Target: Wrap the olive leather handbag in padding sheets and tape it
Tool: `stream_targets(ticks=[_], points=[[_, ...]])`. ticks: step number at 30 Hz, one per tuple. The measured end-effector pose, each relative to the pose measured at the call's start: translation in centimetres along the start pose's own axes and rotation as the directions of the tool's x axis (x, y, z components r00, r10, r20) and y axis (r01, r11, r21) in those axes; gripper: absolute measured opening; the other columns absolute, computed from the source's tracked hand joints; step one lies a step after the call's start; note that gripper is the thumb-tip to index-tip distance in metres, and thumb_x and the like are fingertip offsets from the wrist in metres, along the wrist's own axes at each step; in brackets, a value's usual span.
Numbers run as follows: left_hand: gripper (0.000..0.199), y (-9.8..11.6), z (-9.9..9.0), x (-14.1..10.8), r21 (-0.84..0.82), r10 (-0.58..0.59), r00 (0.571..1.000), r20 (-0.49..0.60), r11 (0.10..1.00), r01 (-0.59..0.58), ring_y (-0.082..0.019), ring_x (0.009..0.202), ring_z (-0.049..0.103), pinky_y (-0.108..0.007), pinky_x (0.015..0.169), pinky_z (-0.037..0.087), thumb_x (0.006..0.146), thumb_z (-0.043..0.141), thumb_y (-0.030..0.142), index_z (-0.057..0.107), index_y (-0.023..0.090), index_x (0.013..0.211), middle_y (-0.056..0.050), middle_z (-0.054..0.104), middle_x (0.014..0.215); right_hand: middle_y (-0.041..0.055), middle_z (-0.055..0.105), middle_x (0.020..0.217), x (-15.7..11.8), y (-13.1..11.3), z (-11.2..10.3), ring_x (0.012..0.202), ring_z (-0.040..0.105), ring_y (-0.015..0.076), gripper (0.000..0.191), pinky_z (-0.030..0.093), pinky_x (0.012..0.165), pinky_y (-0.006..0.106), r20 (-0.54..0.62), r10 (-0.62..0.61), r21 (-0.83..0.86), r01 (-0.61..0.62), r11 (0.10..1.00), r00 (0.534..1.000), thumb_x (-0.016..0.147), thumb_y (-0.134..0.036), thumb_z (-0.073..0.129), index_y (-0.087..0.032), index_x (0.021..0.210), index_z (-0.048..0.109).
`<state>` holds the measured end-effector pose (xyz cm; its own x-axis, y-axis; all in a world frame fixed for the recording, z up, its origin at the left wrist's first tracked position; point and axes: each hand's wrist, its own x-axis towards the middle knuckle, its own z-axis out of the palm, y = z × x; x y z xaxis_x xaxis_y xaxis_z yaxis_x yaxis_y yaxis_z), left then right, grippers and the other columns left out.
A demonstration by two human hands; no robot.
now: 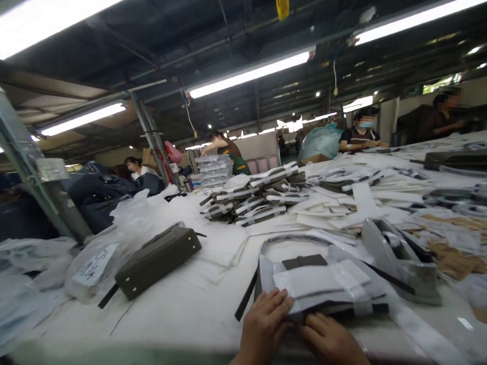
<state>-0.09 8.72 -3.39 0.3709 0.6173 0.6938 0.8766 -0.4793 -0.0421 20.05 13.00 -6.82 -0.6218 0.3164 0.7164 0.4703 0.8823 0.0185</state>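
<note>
A dark olive bag piece [305, 261] with white padding [315, 282] and clear tape lies at the table's front edge. My left hand [265, 320] rests on its near left corner, fingers bent over the white padding. My right hand [328, 338] is at its near edge, the fingers curled in under the dark layer, so the fingertips are hidden. A grey looped handle [295, 239] arches behind the piece. Left of it, a finished-looking olive bag [158, 261] lies on its side on the white table.
Stacked wrapped straps [254, 197] stand mid-table, with white sheets [333, 211] beside them. A grey open bag [400, 263] sits at the right. Plastic bags [96, 267] cover the left. Several people are farther back, one wearing a mask [366, 124].
</note>
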Motion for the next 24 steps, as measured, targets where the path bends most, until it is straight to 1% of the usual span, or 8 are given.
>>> stream_targets(ticks=[3,6,10,15,18,21,22,24], points=[[0.043,0.2,-0.4,-0.1,-0.063,-0.037,0.998,0.053,0.997,0.04,-0.024,0.121,0.061,-0.045,0.099,0.055,0.091,0.063,0.025,0.055,0.024,0.133,-0.006,0.063,0.132,0.0027,0.062,0.073,0.4,-0.4,-1.7,0.067,0.055,0.0176,0.027,0.038,0.063,0.031,-0.005,-0.041,0.03,0.041,0.999,0.999,0.098,-0.017,0.043,-0.021,0.087,0.067],[0.048,0.1,-0.2,-0.3,-0.101,-0.061,0.995,0.081,0.992,0.069,-0.023,0.126,0.056,-0.045,0.106,0.05,0.091,0.063,0.022,0.051,0.025,0.137,-0.006,0.06,0.136,0.0024,0.064,0.074,0.2,-0.6,-2.6,0.069,0.054,0.0159,0.021,0.036,0.065,0.03,0.0,-0.097,0.062,0.097,0.993,0.995,0.098,-0.019,0.049,-0.02,0.091,0.069],[0.048,0.2,0.0,-0.4,-0.091,-0.065,0.995,0.069,0.993,0.071,-0.022,0.129,0.054,-0.045,0.109,0.048,0.093,0.06,0.022,0.049,0.026,0.139,-0.005,0.057,0.139,0.0028,0.065,0.074,-0.3,-1.4,-3.4,0.069,0.054,0.0159,0.023,0.036,0.065,0.031,0.009,-0.119,0.079,0.118,0.99,0.993,0.099,-0.019,0.048,-0.019,0.093,0.07],[0.043,0.5,0.2,-0.2,-0.07,-0.069,0.997,0.025,0.995,0.07,-0.021,0.127,0.055,-0.042,0.108,0.048,0.095,0.057,0.022,0.051,0.025,0.137,-0.004,0.059,0.137,0.0033,0.066,0.073,-0.6,-2.1,-4.2,0.069,0.056,0.0162,0.023,0.041,0.065,0.031,0.037,-0.132,0.1,0.128,0.987,0.99,0.098,-0.017,0.047,-0.016,0.093,0.07],[0.042,0.5,0.2,-0.1,-0.074,-0.073,0.997,0.018,0.995,0.074,-0.021,0.128,0.054,-0.041,0.108,0.048,0.095,0.057,0.022,0.052,0.024,0.137,-0.005,0.058,0.138,0.0034,0.067,0.073,-0.4,-2.3,-4.5,0.068,0.058,0.0162,0.023,0.044,0.065,0.031,0.05,-0.128,0.11,0.122,0.986,0.991,0.098,-0.017,0.047,-0.017,0.094,0.07],[0.04,0.8,-0.1,-0.2,-0.055,-0.073,0.997,0.007,0.996,0.073,-0.021,0.127,0.056,-0.042,0.107,0.049,0.096,0.056,0.024,0.053,0.023,0.136,-0.004,0.06,0.136,0.0036,0.07,0.078,-0.5,-2.1,-4.4,0.07,0.062,0.0164,0.023,0.049,0.066,0.032,0.027,-0.115,0.127,0.111,0.986,0.993,0.097,-0.017,0.047,-0.019,0.094,0.07],[0.039,1.0,-0.1,-0.3,-0.043,-0.074,0.997,-0.009,0.996,0.074,-0.02,0.125,0.057,-0.042,0.105,0.05,0.096,0.055,0.025,0.054,0.023,0.135,-0.003,0.061,0.135,0.0039,0.072,0.081,-0.8,-1.7,-4.1,0.073,0.064,0.0165,0.023,0.051,0.068,0.032,0.004,-0.114,0.134,0.112,0.985,0.993,0.096,-0.017,0.048,-0.02,0.095,0.071],[0.037,1.2,0.4,-0.5,-0.022,-0.08,0.996,-0.031,0.997,0.079,-0.02,0.124,0.058,-0.041,0.102,0.052,0.097,0.052,0.032,0.055,0.025,0.133,-0.001,0.062,0.134,0.0038,0.075,0.095,-1.7,-0.5,-2.7,0.087,0.069,0.0182,0.026,0.055,0.079,0.032,-0.056,-0.142,0.118,0.148,0.982,0.988,0.093,-0.014,0.05,-0.024,0.103,0.071]])
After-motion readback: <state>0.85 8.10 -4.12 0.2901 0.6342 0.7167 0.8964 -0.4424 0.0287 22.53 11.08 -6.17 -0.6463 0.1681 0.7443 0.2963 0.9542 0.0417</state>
